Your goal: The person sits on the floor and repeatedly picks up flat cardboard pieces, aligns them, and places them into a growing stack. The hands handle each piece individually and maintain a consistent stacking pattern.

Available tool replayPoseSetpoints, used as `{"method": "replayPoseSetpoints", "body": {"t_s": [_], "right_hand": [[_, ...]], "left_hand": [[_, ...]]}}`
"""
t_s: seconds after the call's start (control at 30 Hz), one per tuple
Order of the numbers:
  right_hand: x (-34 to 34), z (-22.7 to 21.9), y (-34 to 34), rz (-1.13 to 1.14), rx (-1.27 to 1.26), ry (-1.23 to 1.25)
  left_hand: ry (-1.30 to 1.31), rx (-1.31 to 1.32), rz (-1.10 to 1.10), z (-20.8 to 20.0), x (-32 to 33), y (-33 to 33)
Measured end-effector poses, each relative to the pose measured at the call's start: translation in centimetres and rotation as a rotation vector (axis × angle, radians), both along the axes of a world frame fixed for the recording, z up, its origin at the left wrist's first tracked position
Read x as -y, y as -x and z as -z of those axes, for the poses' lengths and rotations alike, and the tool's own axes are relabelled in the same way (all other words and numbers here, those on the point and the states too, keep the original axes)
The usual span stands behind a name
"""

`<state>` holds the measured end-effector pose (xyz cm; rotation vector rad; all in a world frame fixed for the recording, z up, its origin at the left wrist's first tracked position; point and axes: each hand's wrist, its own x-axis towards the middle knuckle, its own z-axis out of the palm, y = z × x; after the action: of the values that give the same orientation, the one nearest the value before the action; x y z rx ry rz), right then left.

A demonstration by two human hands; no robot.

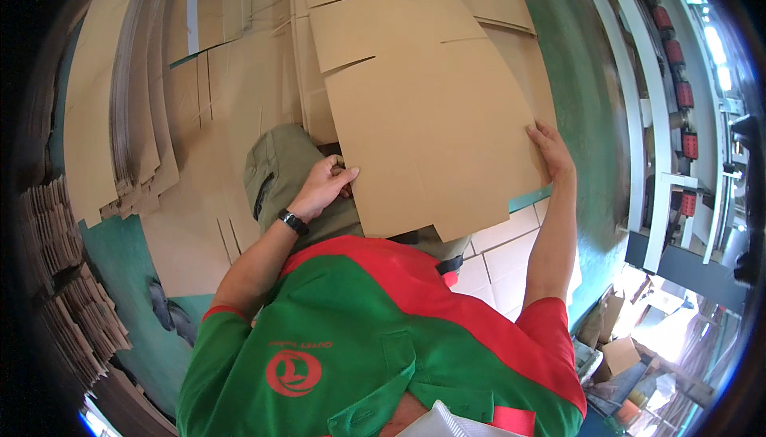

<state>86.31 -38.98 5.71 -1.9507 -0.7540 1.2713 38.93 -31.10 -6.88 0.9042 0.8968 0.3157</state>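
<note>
Nearest camera: green and red shirt (375,341) at 6 o'clock, filling the lower middle; white edge of something at the very bottom, too cut off to tell.
Floor: green painted floor (586,102) from 1 to 4 o'clock, white tiles (495,257) at 5 o'clock beside the shirt.
Loose cardboard: flat slotted sheets (231,78) spread from 10 to 12 o'clock, overlapping one another, under and behind the held piece.
Held piece: large flat cardboard blank (435,130) with slits along its edges, centre to 1 o'clock, lower edge over the lap, tilted away from the body.
Stacks: bundles of folded cardboard (68,277) on edge at 8 to 9 o'clock, well apart from both hands.
Machine: white frame with red parts (678,78) at 2 to 3 o'clock, past the green floor.
Trouser leg: olive trousers (279,170) just left of centre, partly under the blank.
Left hand (323,186): grip curled around the blank's lower left edge, fingers pressed on it, near the olive knee.
Right hand (550,150): grip on the blank's right edge at 3 o'clock, fingers laid flat over the face, thumb hidden.
Wristwatch (292,221): dark band on the left wrist.
</note>
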Motion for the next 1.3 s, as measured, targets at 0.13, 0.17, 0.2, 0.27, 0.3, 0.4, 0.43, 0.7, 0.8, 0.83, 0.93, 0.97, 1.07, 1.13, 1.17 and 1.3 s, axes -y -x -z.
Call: {"method": "replayPoseSetpoints", "body": {"t_s": [0.13,0.17,0.2,0.27,0.3,0.4,0.43,0.7,0.8,0.83,0.93,0.97,1.07,1.13,1.17,1.3], "right_hand": [[-0.7,-1.0,-0.3,0.052,0.123,-0.019],[-1.0,-1.4,-0.1,0.118,0.201,-0.005],[-1.3,-2.6,-0.2,0.036,0.183,-0.065],[-0.8,-7.0,-0.9,-0.003,0.193,-0.111],[-0.1,-9.5,-1.2,-0.036,0.191,-0.152],[3.5,-17.1,-1.7,0.035,0.423,-0.150],[5.3,-19.5,-1.9,0.078,0.543,-0.130],[28.4,-29.9,-0.4,0.458,0.579,-0.092],[40.7,-28.4,3.1,0.605,0.608,-0.072],[45.1,-27.5,4.7,0.670,0.661,0.011],[55.6,-22.1,9.7,0.891,0.562,0.073],[58.5,-19.8,12.1,0.958,0.490,0.038],[64.9,-12.8,17.9,1.070,0.500,0.139],[67.6,-7.2,21.4,1.252,0.288,0.169],[68.7,-4.8,23.4,1.400,0.197,0.284],[70.8,2.9,30.4,1.490,0.096,0.205]], "left_hand": [[-0.076,-0.041,0.028,-1.0,-0.2,-0.1],[-0.107,-0.044,0.025,-1.5,-0.2,-0.2],[-0.131,-0.065,0.030,-2.0,-0.2,-0.7],[-0.144,-0.068,0.070,-3.1,-0.1,-2.0],[-0.130,-0.050,0.099,-3.8,0.2,-3.1],[-0.182,0.098,0.142,-5.8,1.0,-7.5],[-0.208,0.164,0.143,-6.5,1.5,-9.1],[-0.297,0.318,0.748,-10.4,5.2,-16.3],[-0.449,0.230,0.733,-9.4,5.1,-16.5],[-0.385,0.270,0.652,-8.7,4.7,-16.2],[-0.185,0.293,0.420,-6.2,0.9,-15.4],[-0.189,0.269,0.340,-5.3,-0.5,-14.9],[-0.240,0.146,0.099,-2.9,-5.1,-13.0],[-0.243,0.116,0.021,-1.7,-7.9,-11.6],[-0.249,0.098,0.000,-1.0,-9.2,-10.7],[-0.208,0.039,-0.092,0.8,-12.9,-7.3]]}}
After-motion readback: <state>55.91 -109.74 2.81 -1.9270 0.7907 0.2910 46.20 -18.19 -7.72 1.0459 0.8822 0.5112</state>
